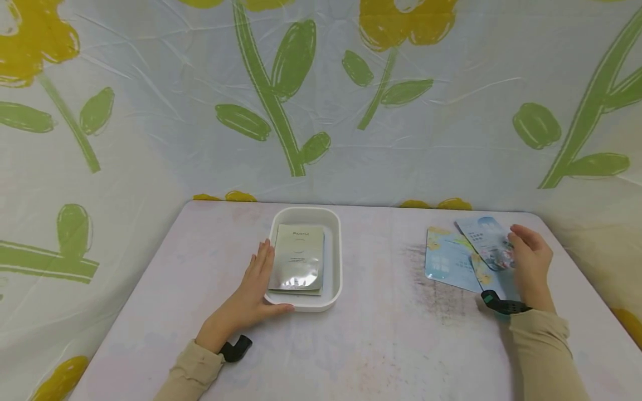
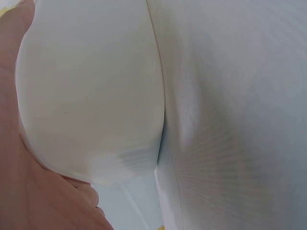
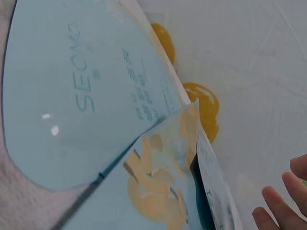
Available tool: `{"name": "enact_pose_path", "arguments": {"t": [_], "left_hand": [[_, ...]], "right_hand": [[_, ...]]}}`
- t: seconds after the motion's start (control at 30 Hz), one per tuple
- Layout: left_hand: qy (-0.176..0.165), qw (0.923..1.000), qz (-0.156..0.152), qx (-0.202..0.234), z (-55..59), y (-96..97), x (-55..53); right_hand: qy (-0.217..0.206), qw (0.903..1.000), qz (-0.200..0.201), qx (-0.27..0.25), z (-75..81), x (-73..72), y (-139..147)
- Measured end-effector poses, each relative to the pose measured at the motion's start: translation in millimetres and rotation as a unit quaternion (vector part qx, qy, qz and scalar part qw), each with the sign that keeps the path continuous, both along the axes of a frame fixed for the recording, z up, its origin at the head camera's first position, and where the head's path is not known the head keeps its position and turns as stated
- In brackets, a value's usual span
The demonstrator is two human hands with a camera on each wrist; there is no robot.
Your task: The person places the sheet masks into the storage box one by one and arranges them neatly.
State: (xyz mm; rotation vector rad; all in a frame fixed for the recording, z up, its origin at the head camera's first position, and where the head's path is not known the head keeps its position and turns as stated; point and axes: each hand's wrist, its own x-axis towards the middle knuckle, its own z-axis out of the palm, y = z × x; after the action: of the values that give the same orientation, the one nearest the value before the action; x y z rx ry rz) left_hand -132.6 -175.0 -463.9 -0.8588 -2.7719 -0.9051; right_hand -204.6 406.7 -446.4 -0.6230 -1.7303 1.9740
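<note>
My left hand (image 1: 253, 284) rests against the left side of a white rectangular tray (image 1: 337, 262), fingers straight along its wall and thumb at the near edge. The tray's outer wall (image 2: 91, 91) fills much of the left wrist view. Inside lie silvery face mask packets (image 1: 298, 259), stacked. At the right, my right hand (image 1: 534, 262) pinches the right edge of a blue face mask packet (image 1: 484, 242) with a flower print, held tilted over others. Below it lie a pale blue packet with yellow flowers (image 1: 446, 264) and another similar packet (image 1: 494, 275), partly covered by the hand.
The pale table (image 1: 381, 334) has dark smudges near the packets. A white cloth (image 1: 165, 111) with yellow flowers and green leaves hangs behind and at the sides. Both wrists carry a black strap camera.
</note>
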Motion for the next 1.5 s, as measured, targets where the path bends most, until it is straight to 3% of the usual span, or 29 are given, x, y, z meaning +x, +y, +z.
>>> {"name": "enact_pose_path", "arguments": {"t": [0.07, 0.17, 0.27, 0.47, 0.7, 0.83, 1.17, 1.3, 1.5], "left_hand": [[0.000, 1.0000, -0.001, 0.000, -0.1, 0.1, -0.1], [0.000, 1.0000, -0.003, 0.001, -0.2, 0.3, -0.3], [-0.001, 1.0000, -0.004, 0.002, -0.3, 0.2, -0.3], [0.003, 1.0000, -0.004, 0.001, 0.4, -0.4, -0.1], [0.001, 1.0000, 0.000, -0.001, 0.4, 0.0, 0.2], [-0.006, 1.0000, 0.002, 0.000, 0.6, 0.0, 0.4], [0.006, 1.0000, -0.005, 0.003, 0.3, -0.1, -0.9], [0.007, 0.9999, -0.007, 0.004, 0.4, 0.4, -1.0], [0.011, 0.9999, -0.006, 0.001, -0.6, -0.1, -1.2]], "right_hand": [[-0.020, 0.9998, -0.005, 0.009, -5.2, -1.9, 4], [-0.084, 0.9960, 0.002, 0.030, -11.6, -5.5, 10], [-0.154, 0.9837, 0.033, 0.086, -15.4, -10.1, 14], [-0.246, 0.9364, 0.112, 0.223, -15.9, -18.1, 18], [-0.306, 0.8697, 0.138, 0.362, -15.5, -22.0, 16], [-0.314, 0.8426, 0.151, 0.411, -15.6, -21.4, 14], [-0.321, 0.8191, 0.155, 0.449, -10.1, -21.2, 16], [-0.337, 0.8209, 0.148, 0.436, -7.5, -22.2, 18], [-0.350, 0.8311, 0.151, 0.405, -4.2, -23.0, 22]]}}
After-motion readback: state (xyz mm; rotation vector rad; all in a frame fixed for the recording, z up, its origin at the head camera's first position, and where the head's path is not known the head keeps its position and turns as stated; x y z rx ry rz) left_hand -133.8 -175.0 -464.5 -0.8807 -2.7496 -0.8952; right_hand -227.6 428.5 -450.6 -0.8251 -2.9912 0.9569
